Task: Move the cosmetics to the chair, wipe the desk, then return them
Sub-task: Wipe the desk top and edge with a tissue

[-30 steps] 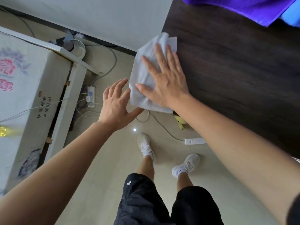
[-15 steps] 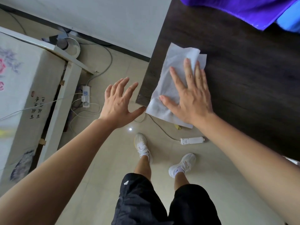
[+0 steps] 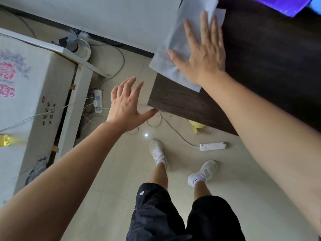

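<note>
A white wiping cloth [image 3: 180, 40] lies flat along the left edge of the dark wooden desk [image 3: 271, 70], partly overhanging it. My right hand [image 3: 201, 54] presses flat on the cloth with its fingers spread and straight. Beside the desk's near left corner my left hand [image 3: 125, 105] hovers over the floor, fingers spread, holding nothing; its thumb tip is at the corner. No cosmetics and no chair appear in the head view.
Purple fabric [image 3: 281, 4] lies at the desk's far edge. A bed with a flowered cover [image 3: 22, 94] stands on the left. Power strips [image 3: 98, 101] [image 3: 212, 146] and cables lie on the tiled floor, with a yellow object [image 3: 197, 126] under the desk.
My right hand has slid the cloth away from me along the desk's left edge, toward the far end. My left hand has stayed beside the near corner, open.
</note>
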Demonstrator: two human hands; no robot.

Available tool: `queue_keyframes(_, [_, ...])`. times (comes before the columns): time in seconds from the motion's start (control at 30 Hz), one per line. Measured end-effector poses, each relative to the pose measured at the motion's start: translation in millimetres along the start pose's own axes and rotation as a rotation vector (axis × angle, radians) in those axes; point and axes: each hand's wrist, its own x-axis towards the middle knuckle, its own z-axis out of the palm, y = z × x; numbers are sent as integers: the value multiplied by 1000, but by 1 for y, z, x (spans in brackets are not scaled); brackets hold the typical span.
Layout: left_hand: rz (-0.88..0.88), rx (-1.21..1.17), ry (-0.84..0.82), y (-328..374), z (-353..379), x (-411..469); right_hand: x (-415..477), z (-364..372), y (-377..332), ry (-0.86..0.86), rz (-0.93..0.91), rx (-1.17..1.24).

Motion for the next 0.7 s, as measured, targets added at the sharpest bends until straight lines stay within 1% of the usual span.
queue_keyframes(0.1, [-12,-19,6,-1,6,-2,-39,7,-1,-13,-57,-11])
queue_keyframes(0.23, [-30,-33,-2,-5,7,-3,-78,16,-23,-21,-149,8])
queue_keyframes(0.33, [-40,-45,-24,-5,5,-3,-76,16,-49,-21,-199,26])
queue_keyframes(0.5, [-41,-14,-5,-2,3,-3,-64,18,-80,-12,-255,45])
queue_keyframes(0.6, [-60,2,-24,2,-1,-3,-69,19,-66,-3,-247,52])
queue_keyframes(0.7, [-18,-6,-28,9,-7,1,-77,19,-19,16,-157,72])
